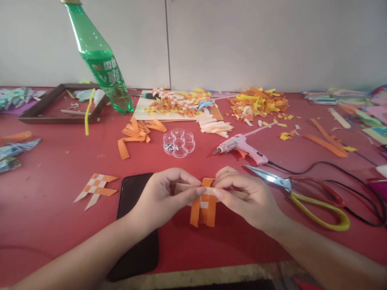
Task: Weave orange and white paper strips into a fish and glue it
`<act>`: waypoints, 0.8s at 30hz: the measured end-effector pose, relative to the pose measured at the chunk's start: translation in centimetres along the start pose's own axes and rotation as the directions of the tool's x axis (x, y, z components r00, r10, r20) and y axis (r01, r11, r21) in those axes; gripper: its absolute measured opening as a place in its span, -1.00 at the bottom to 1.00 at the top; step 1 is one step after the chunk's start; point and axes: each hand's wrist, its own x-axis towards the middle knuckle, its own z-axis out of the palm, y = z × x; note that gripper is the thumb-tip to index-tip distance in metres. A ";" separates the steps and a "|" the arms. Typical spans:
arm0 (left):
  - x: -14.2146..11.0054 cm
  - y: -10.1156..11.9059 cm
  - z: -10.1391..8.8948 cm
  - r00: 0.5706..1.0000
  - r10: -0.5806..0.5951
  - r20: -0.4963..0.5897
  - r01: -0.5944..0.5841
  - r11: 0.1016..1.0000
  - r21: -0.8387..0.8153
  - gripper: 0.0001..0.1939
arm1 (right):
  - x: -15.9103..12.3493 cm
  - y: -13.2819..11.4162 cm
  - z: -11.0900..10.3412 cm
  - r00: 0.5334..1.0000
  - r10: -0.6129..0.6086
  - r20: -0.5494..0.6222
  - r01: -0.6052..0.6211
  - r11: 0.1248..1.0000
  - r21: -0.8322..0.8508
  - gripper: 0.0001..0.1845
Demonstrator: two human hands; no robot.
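Between my two hands is a piece woven from orange and cream paper strips (pixel 208 213), its orange ends hanging down. My left hand (pixel 169 193) pinches its left side between thumb and fingers. On the right side, my right hand (pixel 242 193) grips it with the thumb in front and the fingers curled behind. Part of the weave is hidden by the fingers. A finished-looking woven paper fish (pixel 96 186) in orange and cream lies flat at the left. Under my left forearm rests a black phone (pixel 137 241).
Scissors (pixel 302 193) with red and yellow handles lie right of my right hand. Beyond them sits a pink glue gun (pixel 242 148) with a black cord. A clear flower-shaped tray (pixel 179 143), orange strips (pixel 136 133), paper scraps (pixel 260 102) and a green bottle (pixel 101 64) stand farther back.
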 end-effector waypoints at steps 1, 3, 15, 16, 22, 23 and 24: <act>0.0 0.0 0.0 1.000 -0.005 0.001 0.005 1.000 -0.002 -0.78 | 0.0 -0.1 0.0 1.000 0.001 -0.001 -0.001 1.000 0.004 -0.89; 0.0 0.0 0.0 1.000 -0.006 -0.004 0.006 1.000 0.002 -0.79 | 0.1 -0.2 0.0 1.000 -0.006 -0.002 0.006 1.000 0.005 -0.87; -0.2 -0.4 0.1 0.953 0.300 -0.025 -0.289 0.934 0.211 -0.84 | 0.6 -0.3 -0.7 0.959 -0.282 -0.006 0.273 0.935 -0.228 -0.87; -0.3 -0.5 0.1 0.915 0.401 -0.037 -0.372 0.877 0.305 -0.82 | 0.6 -0.3 -0.7 0.941 -0.337 -0.022 0.318 0.905 -0.284 -0.88; -0.9 0.1 -0.3 0.578 0.790 0.205 -0.669 0.315 0.673 -0.79 | 0.8 -0.3 -0.9 0.857 -0.512 -0.049 0.443 0.783 -0.436 -0.80; -1.0 0.2 -0.3 0.570 0.791 0.221 -0.671 0.293 0.681 -0.77 | 0.8 -0.3 -0.9 0.854 -0.518 -0.048 0.447 0.778 -0.442 -0.80; -1.1 0.3 -0.4 0.582 0.781 0.227 -0.662 0.293 0.690 -0.76 | 0.8 -0.4 -0.9 0.849 -0.527 -0.046 0.453 0.768 -0.452 -0.80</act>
